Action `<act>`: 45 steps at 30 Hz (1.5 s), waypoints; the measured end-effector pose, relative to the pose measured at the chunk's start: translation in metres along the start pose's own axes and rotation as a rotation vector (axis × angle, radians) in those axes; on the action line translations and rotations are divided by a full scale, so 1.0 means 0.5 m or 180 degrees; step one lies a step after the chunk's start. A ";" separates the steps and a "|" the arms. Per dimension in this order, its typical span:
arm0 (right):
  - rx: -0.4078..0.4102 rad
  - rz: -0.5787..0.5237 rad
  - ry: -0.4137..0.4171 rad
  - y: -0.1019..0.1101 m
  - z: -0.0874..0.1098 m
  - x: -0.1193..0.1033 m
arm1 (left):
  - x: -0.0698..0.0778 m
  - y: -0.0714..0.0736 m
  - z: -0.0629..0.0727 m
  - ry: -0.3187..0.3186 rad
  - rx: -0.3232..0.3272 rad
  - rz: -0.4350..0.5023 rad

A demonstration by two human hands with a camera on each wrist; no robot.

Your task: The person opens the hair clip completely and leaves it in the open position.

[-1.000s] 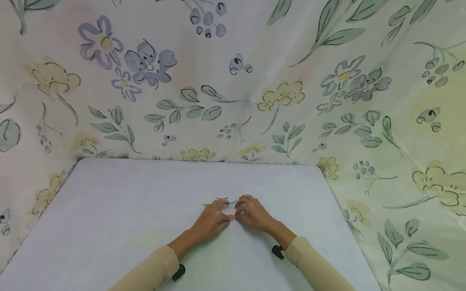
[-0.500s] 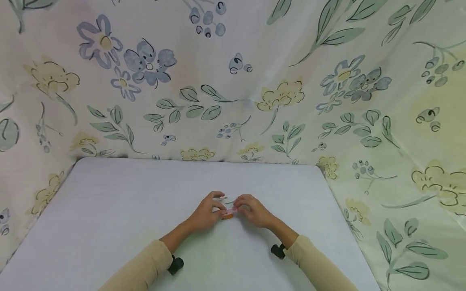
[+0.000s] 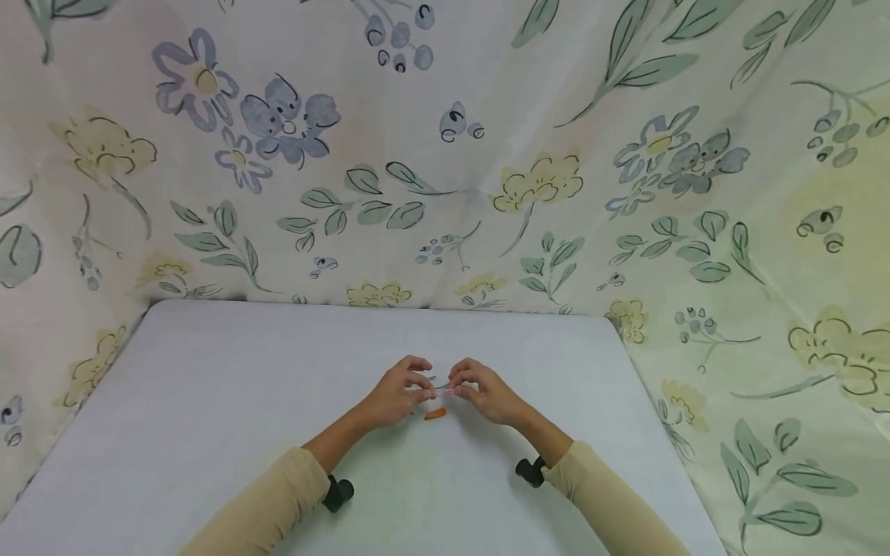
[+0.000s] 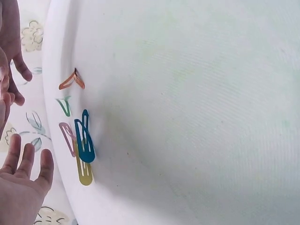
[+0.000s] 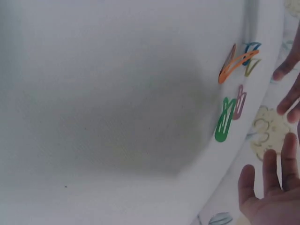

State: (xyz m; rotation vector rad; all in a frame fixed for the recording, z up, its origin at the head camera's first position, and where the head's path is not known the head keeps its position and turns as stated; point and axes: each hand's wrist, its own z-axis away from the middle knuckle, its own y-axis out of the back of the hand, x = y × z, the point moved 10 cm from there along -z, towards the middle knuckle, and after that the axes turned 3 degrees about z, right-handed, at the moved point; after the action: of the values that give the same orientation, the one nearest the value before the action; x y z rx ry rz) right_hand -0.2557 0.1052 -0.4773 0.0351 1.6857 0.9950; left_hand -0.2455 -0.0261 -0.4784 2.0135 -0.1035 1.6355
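Observation:
In the head view my left hand [image 3: 399, 392] and right hand [image 3: 488, 395] face each other just above the white tabletop. Thumbs and fingertips of both pinch the two ends of a small pinkish, see-through strip [image 3: 443, 392], its kind too small to tell. On the table just nearer to me lies an orange snap hair clip [image 3: 435, 414]. The left wrist view shows a blue hair clip [image 4: 87, 155] overlapping a yellow hair clip [image 4: 85, 178]. In the right wrist view, a green hair clip [image 5: 221, 134] lies beside a pink hair clip [image 5: 237, 112].
A broad white table [image 3: 243, 386] with rounded far corners extends around the hands. Flower-patterned cloth [image 3: 417, 255] rises behind it and at both sides. Small black cameras [image 3: 338, 494] sit on the wrists below the beige sleeves [image 3: 267, 498].
Both hands have moved away from me and slightly up, carrying the pinkish strip between them. The orange hair clip, earlier partly covered by the left hand, now shows fully on the table.

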 end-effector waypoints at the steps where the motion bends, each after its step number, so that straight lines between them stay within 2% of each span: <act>1: 0.0012 -0.0010 -0.0008 0.001 0.000 0.000 | 0.000 0.000 0.000 0.0008 -0.0001 0.0004; 12: 0.0046 0.0022 -0.0124 0.016 -0.008 -0.001 | 0.003 0.012 -0.008 0.0204 0.0099 -0.0023; 22: 0.0085 0.0065 -0.0118 0.027 -0.007 -0.010 | 0.011 0.015 -0.014 0.0174 0.0107 -0.0053; 30: 0.0188 0.0099 -0.0118 0.034 -0.010 -0.002 | 0.004 0.015 -0.023 0.0149 0.0200 -0.0163; 34: 0.0326 0.0292 -0.0013 0.036 -0.010 0.005 | 0.000 0.012 -0.025 0.0124 0.0269 -0.0288; 40: 0.0528 0.0727 0.0070 0.035 -0.008 0.013 | -0.014 0.002 -0.025 0.0136 0.0402 -0.0664; 45: 0.0669 0.0956 0.0017 0.033 -0.005 0.027 | -0.008 -0.009 -0.026 -0.0102 0.0487 -0.1025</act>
State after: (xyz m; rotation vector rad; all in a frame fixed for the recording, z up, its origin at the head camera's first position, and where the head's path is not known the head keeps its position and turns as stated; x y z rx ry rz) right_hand -0.2700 0.1210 -0.4778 0.4349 1.8180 1.0320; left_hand -0.2564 -0.0177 -0.4822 2.0425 0.3275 1.4428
